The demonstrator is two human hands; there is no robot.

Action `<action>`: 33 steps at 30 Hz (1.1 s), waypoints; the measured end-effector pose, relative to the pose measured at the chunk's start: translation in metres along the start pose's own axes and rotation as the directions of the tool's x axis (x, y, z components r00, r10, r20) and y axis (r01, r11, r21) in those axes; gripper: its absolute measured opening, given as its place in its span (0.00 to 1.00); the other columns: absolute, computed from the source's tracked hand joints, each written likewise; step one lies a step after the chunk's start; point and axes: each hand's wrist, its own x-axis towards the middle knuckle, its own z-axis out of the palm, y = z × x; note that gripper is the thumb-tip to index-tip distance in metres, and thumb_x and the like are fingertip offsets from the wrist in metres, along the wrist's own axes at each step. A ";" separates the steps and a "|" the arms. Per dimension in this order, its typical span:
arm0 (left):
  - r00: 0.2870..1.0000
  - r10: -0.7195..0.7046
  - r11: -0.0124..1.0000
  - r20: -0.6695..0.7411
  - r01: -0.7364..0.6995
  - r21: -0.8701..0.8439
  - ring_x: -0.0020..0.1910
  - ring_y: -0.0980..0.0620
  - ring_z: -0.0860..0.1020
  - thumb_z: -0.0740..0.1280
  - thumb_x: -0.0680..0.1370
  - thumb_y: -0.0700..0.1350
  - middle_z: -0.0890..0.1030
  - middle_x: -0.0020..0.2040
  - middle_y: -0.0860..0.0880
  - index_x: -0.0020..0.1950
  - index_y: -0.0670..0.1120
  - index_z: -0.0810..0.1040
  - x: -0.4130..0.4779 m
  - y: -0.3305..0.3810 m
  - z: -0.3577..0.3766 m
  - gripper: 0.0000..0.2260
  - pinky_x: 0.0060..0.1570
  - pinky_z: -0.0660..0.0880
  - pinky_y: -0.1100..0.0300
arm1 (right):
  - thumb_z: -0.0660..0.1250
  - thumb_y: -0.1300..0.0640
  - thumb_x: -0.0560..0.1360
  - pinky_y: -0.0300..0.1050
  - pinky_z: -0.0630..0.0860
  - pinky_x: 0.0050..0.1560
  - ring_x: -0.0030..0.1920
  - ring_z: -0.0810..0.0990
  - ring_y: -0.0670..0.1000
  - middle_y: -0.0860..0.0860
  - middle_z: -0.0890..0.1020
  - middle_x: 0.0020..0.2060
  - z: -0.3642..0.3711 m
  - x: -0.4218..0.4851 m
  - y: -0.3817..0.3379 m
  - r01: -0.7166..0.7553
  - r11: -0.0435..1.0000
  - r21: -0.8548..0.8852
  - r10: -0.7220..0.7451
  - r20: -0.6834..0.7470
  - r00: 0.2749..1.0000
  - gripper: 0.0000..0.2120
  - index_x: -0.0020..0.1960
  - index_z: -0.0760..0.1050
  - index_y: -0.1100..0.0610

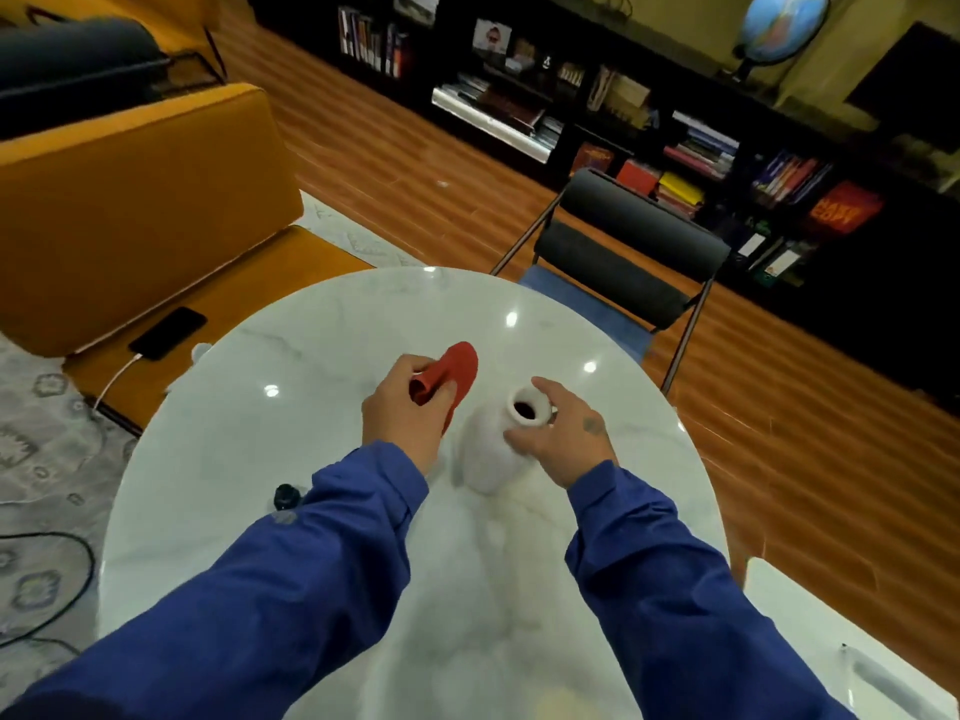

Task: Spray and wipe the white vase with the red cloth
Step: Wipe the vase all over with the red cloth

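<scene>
A white vase [485,449] stands upright near the middle of the round white marble table [234,459], its dark mouth facing up. My left hand [402,413] grips a folded red cloth [454,374] just left of the vase, a little above the tabletop. My right hand [563,433] is at the vase's neck with thumb and fingers spread round the rim; I cannot tell whether it presses on it. A dark-capped spray bottle top [287,496] peeks out beside my left sleeve, mostly hidden by the arm.
A black chair [623,252] stands at the table's far right edge. A mustard sofa [130,200] with a phone [169,332] on charge lies to the left. A dark bookshelf [675,137] lines the far wall. A white object [831,641] sits at the lower right.
</scene>
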 end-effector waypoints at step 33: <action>0.970 0.121 0.991 0.210 -0.109 -0.072 0.54 0.63 0.79 0.64 0.76 0.47 0.81 0.51 0.67 0.54 0.67 0.79 -0.011 -0.039 0.064 0.15 0.56 0.77 0.64 | 0.77 0.53 0.66 0.32 0.69 0.44 0.55 0.77 0.45 0.46 0.81 0.52 -0.019 0.026 0.037 0.150 0.988 0.046 -0.155 0.118 0.981 0.20 0.56 0.77 0.46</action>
